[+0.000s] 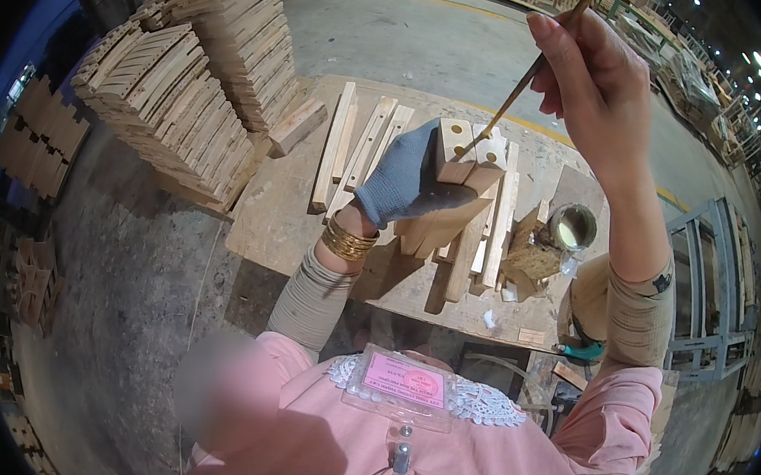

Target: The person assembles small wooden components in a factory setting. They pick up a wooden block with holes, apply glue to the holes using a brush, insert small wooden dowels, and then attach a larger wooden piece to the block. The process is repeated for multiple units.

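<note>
You held two wood blocks (469, 155) upright over the workbench (282, 220), end faces up w/ round holes showing, tip of a thin stick (526, 78) right at the gap between them. Left hand (403, 181), in a grey glove, had fingers wrapped and clamped on the blocks from the side; right hand (594, 75), bare, had thumb & fingers pinched together on the stick, high above.

Risks, as I judged them: the grip sat low on one side, so the far block could've slid out and dropped onto the slats (361, 145) lying below. Stick was long & thin and held far from its tip, so a push at an angle could've bent or snapped it. The open tin (572, 225) stood just beside your right forearm near the bench edge; an elbow swing could've tipped it. Stacked boards (185, 94) were well apart, no worry there.
</note>
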Tool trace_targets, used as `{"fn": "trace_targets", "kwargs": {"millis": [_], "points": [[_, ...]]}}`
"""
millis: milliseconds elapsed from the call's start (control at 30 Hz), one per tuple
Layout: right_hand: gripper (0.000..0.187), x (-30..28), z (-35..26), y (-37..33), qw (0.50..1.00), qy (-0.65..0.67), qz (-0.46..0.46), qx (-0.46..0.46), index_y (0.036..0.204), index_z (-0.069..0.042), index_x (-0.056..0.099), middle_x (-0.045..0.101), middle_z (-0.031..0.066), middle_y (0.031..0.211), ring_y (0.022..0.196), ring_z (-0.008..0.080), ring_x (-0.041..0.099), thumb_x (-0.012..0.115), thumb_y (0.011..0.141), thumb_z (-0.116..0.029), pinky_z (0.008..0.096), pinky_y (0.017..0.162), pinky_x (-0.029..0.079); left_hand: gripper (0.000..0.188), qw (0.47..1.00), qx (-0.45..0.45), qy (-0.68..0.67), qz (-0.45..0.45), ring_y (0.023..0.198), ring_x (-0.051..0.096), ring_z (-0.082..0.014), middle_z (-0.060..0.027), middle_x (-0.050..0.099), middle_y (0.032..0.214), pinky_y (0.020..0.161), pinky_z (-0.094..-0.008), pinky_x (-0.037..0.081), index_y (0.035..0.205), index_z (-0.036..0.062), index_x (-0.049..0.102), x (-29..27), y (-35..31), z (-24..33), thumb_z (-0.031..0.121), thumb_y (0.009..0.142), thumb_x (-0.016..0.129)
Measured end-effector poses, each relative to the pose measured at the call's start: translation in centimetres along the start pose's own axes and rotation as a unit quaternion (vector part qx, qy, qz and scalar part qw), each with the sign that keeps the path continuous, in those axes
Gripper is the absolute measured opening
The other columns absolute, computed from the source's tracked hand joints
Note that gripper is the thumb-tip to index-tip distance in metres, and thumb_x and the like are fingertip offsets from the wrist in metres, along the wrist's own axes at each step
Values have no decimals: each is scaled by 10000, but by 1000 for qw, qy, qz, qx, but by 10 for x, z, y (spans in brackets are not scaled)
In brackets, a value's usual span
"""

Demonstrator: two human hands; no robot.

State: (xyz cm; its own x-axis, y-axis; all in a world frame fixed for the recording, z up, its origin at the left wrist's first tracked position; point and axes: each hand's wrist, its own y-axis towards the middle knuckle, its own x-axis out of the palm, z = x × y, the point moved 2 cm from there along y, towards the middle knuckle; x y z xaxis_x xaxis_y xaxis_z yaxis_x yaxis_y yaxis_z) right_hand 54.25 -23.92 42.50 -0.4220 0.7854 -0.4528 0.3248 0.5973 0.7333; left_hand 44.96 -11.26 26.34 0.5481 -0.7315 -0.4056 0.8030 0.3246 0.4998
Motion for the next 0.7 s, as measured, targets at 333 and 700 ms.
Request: {"fn": "trace_targets", "kwargs": {"millis": [333, 700], "points": [[239, -33, 8, 7, 992, 52, 114, 29, 865, -26, 626, 562, 33, 551, 400, 51, 468, 571, 897, -256, 175, 368, 325, 595, 998, 12, -61, -13, 961, 582, -187, -98, 595, 1058, 841, -316, 472, 1132, 36, 501, -1, 0, 10, 191, 643, 803], [239, -22, 5, -18, 993, 97, 50, 45, 822, -20, 582, 537, 20, 531, 390, 34, 436, 582, 892, -249, 162, 367, 318, 632, 994, -11, -101, -30, 992, 564, -170, -86, 580, 1077, 862, -311, 466, 1147, 31, 484, -1, 0, 4, 135, 618, 813]]}}
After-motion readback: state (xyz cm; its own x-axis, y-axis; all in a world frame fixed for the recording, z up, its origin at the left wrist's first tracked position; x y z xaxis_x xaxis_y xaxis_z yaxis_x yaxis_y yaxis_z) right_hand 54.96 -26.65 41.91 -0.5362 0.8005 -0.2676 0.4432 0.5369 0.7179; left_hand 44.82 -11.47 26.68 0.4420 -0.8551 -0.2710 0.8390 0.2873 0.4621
